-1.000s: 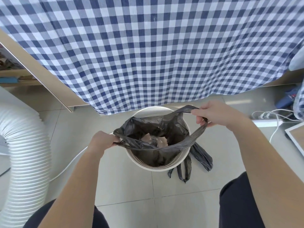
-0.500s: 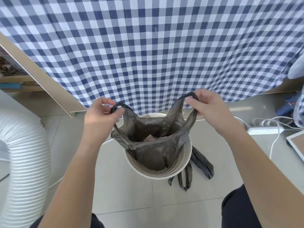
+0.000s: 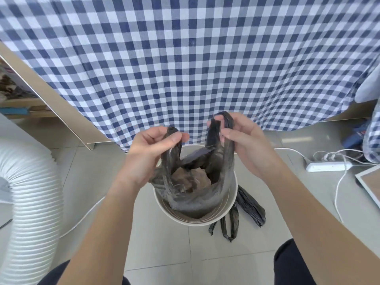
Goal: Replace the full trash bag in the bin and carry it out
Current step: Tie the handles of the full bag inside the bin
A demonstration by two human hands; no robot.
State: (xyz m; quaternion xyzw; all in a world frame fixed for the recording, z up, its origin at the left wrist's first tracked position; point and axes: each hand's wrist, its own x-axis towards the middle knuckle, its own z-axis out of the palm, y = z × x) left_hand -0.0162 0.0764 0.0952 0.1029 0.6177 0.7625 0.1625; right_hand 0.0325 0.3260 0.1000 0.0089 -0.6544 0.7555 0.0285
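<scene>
A round white bin (image 3: 230,204) stands on the pale tiled floor (image 3: 160,247), just in front of a hanging blue-and-white checked cloth (image 3: 185,64); inside it sits a dark grey trash bag (image 3: 197,200), its body down in the bin and its two handle loops drawn up above the rim; the mouth of the bag gapes between the loops, and crumpled brownish rubbish (image 3: 191,178) shows inside, though what it is cannot be told. The left hand (image 3: 153,153) is closed around the left handle loop, thumb pressed against the fingers with the dark plastic pinched between them; the right hand (image 3: 244,145) is closed likewise on the right handle loop, which sticks up over the fingers; the two hands are near each other above the bin, apart and not touching. On the floor just beside the bin, at its right and partly behind its wall, lies a second dark bag (image 3: 248,206), flat and folded, its handles trailing toward the camera. A wide white ribbed hose (image 3: 30,198) curves along the left edge; a white power strip (image 3: 327,166) with white cables lies on the floor at the right, well apart from the bin; the person's dark-clad knees show at the bottom.
</scene>
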